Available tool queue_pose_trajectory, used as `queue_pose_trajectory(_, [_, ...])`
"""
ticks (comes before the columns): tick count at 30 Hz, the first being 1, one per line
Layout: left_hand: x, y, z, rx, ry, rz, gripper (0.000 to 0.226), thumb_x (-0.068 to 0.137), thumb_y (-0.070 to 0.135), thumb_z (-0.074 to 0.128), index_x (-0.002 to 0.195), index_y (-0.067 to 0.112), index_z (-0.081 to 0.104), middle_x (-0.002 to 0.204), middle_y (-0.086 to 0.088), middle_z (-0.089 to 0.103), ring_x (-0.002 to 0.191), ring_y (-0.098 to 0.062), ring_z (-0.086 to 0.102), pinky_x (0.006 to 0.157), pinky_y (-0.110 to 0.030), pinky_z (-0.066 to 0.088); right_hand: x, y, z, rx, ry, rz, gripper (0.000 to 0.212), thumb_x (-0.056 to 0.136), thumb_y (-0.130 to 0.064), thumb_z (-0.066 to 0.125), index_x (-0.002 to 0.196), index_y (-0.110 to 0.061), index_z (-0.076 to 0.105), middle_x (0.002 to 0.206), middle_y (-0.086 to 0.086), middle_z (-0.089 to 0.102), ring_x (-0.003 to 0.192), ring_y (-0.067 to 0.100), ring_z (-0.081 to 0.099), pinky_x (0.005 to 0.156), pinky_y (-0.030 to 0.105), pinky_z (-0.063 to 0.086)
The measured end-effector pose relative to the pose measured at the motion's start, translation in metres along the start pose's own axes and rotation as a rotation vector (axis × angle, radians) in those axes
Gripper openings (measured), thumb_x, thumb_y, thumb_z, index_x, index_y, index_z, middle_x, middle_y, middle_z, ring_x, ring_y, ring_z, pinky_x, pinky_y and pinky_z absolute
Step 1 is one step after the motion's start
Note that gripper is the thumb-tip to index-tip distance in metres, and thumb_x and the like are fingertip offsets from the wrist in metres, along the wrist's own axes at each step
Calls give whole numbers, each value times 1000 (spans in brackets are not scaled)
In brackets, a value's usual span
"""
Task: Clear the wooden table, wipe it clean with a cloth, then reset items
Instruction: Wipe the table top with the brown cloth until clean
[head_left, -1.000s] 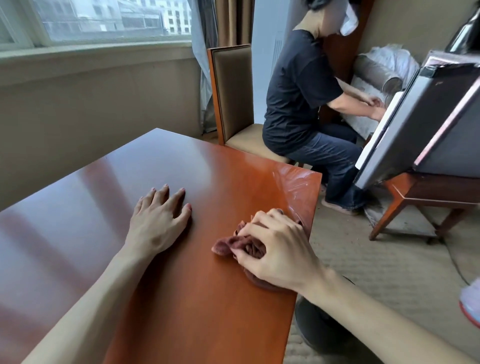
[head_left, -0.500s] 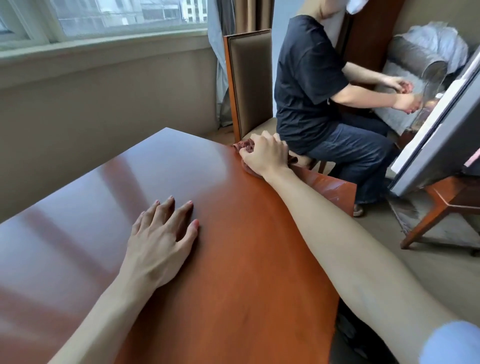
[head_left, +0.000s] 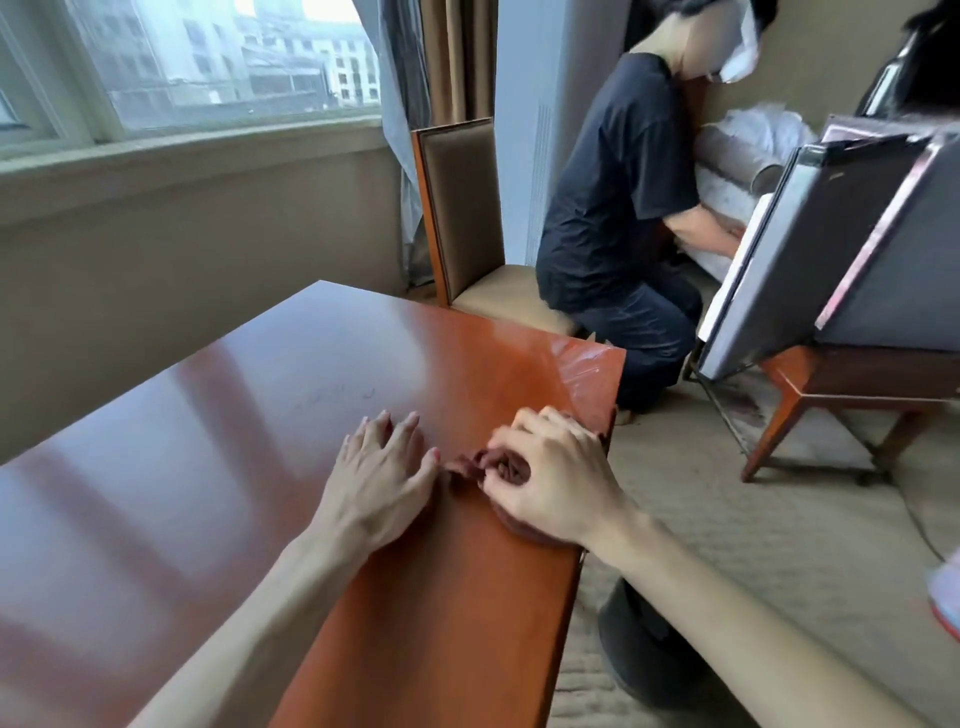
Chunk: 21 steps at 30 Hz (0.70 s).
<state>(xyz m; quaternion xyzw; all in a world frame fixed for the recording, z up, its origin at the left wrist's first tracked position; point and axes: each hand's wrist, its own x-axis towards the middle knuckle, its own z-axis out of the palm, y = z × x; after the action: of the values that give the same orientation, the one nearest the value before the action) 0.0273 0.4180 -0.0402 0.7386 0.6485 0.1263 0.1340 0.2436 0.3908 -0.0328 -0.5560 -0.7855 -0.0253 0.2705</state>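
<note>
The cloth (head_left: 501, 467), a bunched reddish-brown rag, lies on the tabletop (head_left: 260, 415) close to its right edge, at about 5 o'clock from the middle of the glossy wooden surface. Most of it is covered: the right hand (head_left: 550, 480) sits on top of it with fingers curled down round the folds, pressing it to the wood, and only a crumpled ridge shows between thumb and forefinger, with a rim of fabric under the heel of the palm. Just beside the cloth, at its 9 o'clock, the left hand (head_left: 382, 475) lies flat on the tabletop, fingers straight and slightly spread, gripping nothing; its thumb tip nearly meets the rag, though whether they touch cannot be told.

A few faint smudges mark the polish at 11 o'clock from the left hand. A transparent film (head_left: 584, 361) covers the far right corner of the tabletop.

Beyond that corner, at 12 o'clock, a padded chair (head_left: 462, 208) with a wooden frame stands against the curtain (head_left: 447, 57). At 1 o'clock a person in a dark shirt (head_left: 618, 182) crouches on the carpet (head_left: 753, 545), hands reaching toward white bundled material. At 2 o'clock a grey box-like appliance (head_left: 841, 244) sits tilted on a low wooden stand (head_left: 831, 384). The window (head_left: 208, 57) runs along the wall at 10 o'clock.
</note>
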Motion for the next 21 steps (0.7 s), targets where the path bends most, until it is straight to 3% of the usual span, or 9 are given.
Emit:
queue_pose_trajectory(6, [11, -1, -13, 86, 79, 15, 57, 102, 53, 35, 153, 29, 37, 160, -10, 32, 148, -27, 27, 120, -36, 18, 103, 13, 33, -114, -60, 264, 33, 88, -51, 56, 101, -24, 71, 106, 5, 64, 106, 32, 57, 90, 41, 45])
queue_pose_trajectory(12, [54, -20, -1, 54, 76, -35, 62, 97, 63, 31, 155, 38, 32, 161, -11, 26, 152, -30, 14, 124, -44, 13, 26, 2, 16, 75, -64, -32, 30, 80, -52, 59, 93, -29, 73, 90, -10, 59, 87, 16, 53, 81, 31, 43])
queue_pose_trajectory(16, [57, -22, 8, 61, 96, -31, 60, 99, 62, 30, 156, 43, 26, 167, -5, 16, 155, -24, 1, 126, -41, 5, 124, 40, 51, -48, 1, 63, 30, 82, -54, 60, 93, -29, 72, 95, -5, 63, 95, 23, 59, 81, 37, 50])
queue_pose_trajectory(21, [59, -25, 10, 50, 112, -47, 61, 98, 63, 27, 156, 46, 23, 167, 0, 13, 155, -20, -1, 126, -39, 3, 232, 83, 92, -115, -6, 268, 37, 88, -53, 58, 107, -25, 74, 110, 6, 67, 109, 32, 59, 89, 40, 47])
